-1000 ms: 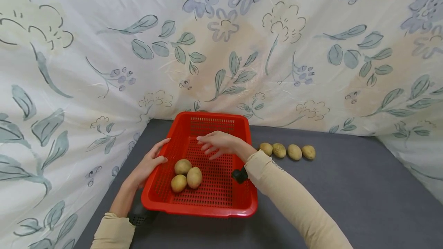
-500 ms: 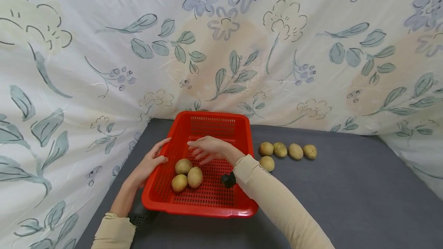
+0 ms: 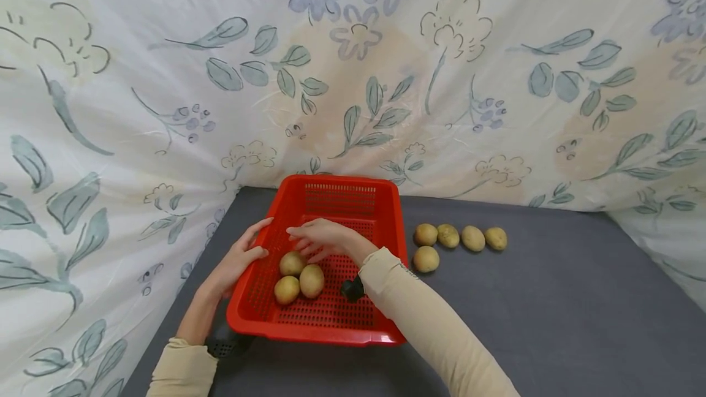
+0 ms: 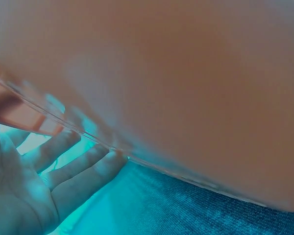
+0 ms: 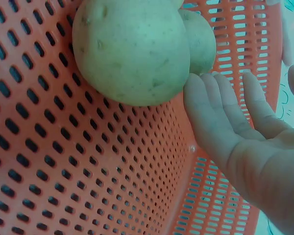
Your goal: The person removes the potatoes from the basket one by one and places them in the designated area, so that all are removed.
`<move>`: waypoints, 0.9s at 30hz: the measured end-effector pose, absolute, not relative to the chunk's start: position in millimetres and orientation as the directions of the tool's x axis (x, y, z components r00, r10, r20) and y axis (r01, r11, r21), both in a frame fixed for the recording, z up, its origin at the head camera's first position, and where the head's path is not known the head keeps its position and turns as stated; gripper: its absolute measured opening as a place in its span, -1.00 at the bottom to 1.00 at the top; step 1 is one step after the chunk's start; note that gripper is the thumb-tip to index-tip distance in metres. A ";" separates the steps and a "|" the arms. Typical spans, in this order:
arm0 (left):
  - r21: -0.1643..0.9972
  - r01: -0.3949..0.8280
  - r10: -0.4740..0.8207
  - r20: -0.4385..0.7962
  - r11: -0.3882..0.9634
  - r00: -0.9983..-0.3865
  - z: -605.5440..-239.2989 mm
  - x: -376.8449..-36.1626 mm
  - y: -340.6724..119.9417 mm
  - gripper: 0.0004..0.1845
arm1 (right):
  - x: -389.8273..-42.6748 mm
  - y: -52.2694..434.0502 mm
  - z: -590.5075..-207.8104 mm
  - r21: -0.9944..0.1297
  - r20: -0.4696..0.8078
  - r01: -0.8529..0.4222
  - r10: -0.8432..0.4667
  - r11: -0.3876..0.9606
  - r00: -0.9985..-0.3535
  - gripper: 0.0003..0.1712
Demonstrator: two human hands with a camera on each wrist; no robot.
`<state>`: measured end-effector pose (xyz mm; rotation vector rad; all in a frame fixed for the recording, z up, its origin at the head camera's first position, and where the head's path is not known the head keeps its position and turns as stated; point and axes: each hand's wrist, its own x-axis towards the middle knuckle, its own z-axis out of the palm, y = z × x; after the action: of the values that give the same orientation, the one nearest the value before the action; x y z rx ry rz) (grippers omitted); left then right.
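A red perforated plastic basket (image 3: 347, 337) stands on the dark table. Inside it, toward the left, three potatoes lie together: one at the back (image 3: 292, 263), one at the front (image 3: 287, 290) and one at the right (image 3: 312, 281). My left hand (image 3: 234, 267) rests against the basket's left side, its fingers extended along the outer wall in the left wrist view and its thumb at the rim. My right hand (image 3: 326, 238) reaches over the right side into the basket and holds nothing. In the right wrist view its extended fingertips come close beside the potatoes (image 5: 132, 51).
Several more potatoes (image 3: 473, 238) lie on the table (image 3: 529, 311) right of the basket, most in a row, with another potato (image 3: 426, 259) in front. Flower-patterned cloth (image 3: 364, 78) hangs behind and at the left. A black wrist camera (image 3: 352, 289) sits under my right wrist.
My right hand has moved left and slightly nearer, toward the potatoes in the basket. The front potato outside came into sight as the forearm shifted. My left hand has stayed at the rim.
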<state>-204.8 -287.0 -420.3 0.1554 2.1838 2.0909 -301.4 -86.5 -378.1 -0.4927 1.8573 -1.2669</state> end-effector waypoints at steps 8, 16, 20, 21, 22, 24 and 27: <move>0.999 -0.001 0.162 -0.009 0.045 -0.987 -419.6 -203.9 -287.8 -0.31 | -304.4 -81.9 -381.5 -0.912 -0.372 0.116 -0.669 0.394 -0.644 -0.43; 0.999 0.000 0.165 -0.006 0.039 -0.986 -419.3 -203.4 -288.2 -0.29 | -309.3 -72.2 -389.3 -0.871 -0.414 0.096 -0.615 0.482 -0.671 -0.48; 0.999 -0.001 0.166 -0.008 0.042 -0.986 -419.4 -203.3 -288.6 -0.29 | -309.5 -71.1 -391.6 -0.824 -0.462 0.078 -0.586 0.560 -0.666 -0.48; 0.999 -0.001 0.165 -0.008 0.044 -0.986 -419.5 -203.2 -288.8 -0.29 | -309.5 -71.0 -392.2 -0.814 -0.474 0.074 -0.584 0.576 -0.659 -0.48; 0.999 -0.002 0.165 -0.009 0.045 -0.986 -419.7 -203.2 -288.9 -0.29 | -309.0 -70.8 -392.4 -0.805 -0.483 0.067 -0.586 0.589 -0.651 -0.48; 0.999 -0.002 0.164 -0.009 0.047 -0.986 -419.9 -203.1 -289.0 -0.29 | -307.6 -70.0 -392.8 -0.790 -0.499 0.040 -0.602 0.612 -0.623 -0.51; 0.999 -0.001 0.164 -0.008 0.043 -0.986 -419.9 -203.0 -288.8 -0.29 | -305.3 -68.7 -393.0 -0.777 -0.516 0.003 -0.634 0.629 -0.576 -0.54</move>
<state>-203.0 -288.8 -419.9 0.1719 2.1783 2.0873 -305.3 -68.7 -393.0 -0.4945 2.0115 -0.9616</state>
